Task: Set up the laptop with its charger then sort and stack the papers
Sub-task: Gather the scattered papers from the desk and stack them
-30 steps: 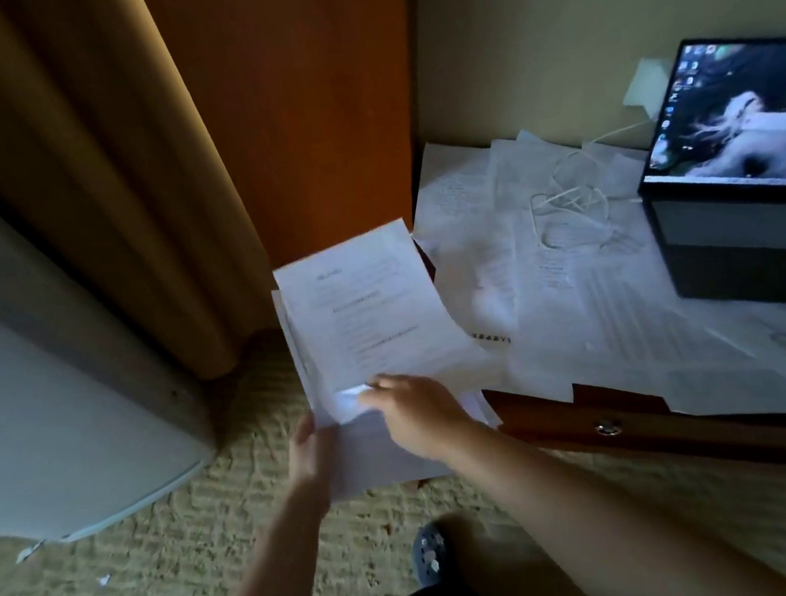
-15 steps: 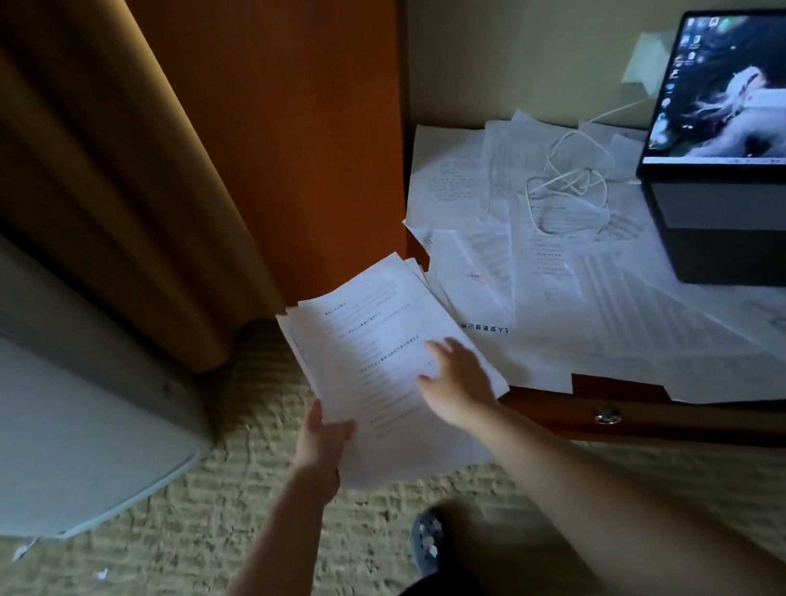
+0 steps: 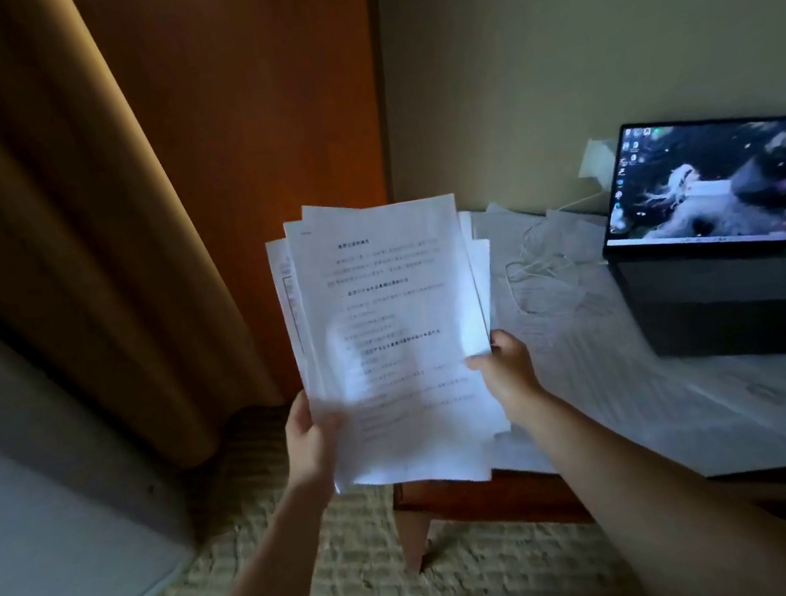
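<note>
Papers we gathered now stand raised at frame centre, left hand and right hand each gripping a side edge, ready for squaring, more sheets remaining on the table.

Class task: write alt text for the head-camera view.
Both hands, left and right, hold a sheaf of printed papers upright beside a desk strewn with loose sheets, a white cable and an open laptop.
</note>
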Demonstrator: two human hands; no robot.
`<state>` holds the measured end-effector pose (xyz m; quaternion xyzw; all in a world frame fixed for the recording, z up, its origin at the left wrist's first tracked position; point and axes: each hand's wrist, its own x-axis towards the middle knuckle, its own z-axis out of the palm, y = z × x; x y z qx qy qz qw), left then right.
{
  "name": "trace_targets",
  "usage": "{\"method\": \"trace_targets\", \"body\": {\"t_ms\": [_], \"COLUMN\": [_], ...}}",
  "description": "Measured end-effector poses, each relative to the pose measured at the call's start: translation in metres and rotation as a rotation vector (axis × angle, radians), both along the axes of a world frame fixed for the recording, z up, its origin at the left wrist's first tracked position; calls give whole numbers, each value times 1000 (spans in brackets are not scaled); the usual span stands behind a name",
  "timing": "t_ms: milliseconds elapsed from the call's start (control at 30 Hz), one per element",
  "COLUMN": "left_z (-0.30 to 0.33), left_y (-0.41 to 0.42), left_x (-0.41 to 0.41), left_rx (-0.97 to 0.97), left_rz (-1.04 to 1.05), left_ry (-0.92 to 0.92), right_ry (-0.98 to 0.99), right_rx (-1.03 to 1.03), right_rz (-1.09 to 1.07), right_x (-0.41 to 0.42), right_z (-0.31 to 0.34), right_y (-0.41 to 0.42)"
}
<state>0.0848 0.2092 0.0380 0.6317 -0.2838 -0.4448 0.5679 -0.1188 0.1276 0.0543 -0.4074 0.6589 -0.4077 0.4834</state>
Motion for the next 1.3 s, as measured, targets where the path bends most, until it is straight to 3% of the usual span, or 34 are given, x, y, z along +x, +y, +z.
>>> {"method": "trace_targets", "body": {"t_ms": [100,200,400,600,867,1100,1300], "left_z": [15,18,34,48,65,69,60], "left_y": [-23,-40,-64,-71,-74,-81,-91], "left_x": [-19,-30,-38,-47,-49,-51,-43], "left_rx": [-107,-119,-146,-209,-307,-275,-221], "left_rz": [-108,-177,-58,-57,-75,-124,-122], "left_ry": [-63,-125,-216,-162,-260,-188,-47], "right_ry": [-60,-23,-9,-23,-95,-110,-173], "right_rx": [-163,-201,-329,-497,-568,-271,-459], "right_rz": [-94,-93,-175,-246,-276,-409,-220], "right_x": [2,-5,-6,-2,-2,-8,-13], "right_z": [15,14,31,41,68,78,61], "right_y": [-5,-2,-14,-12,-19,-33,-43]}}
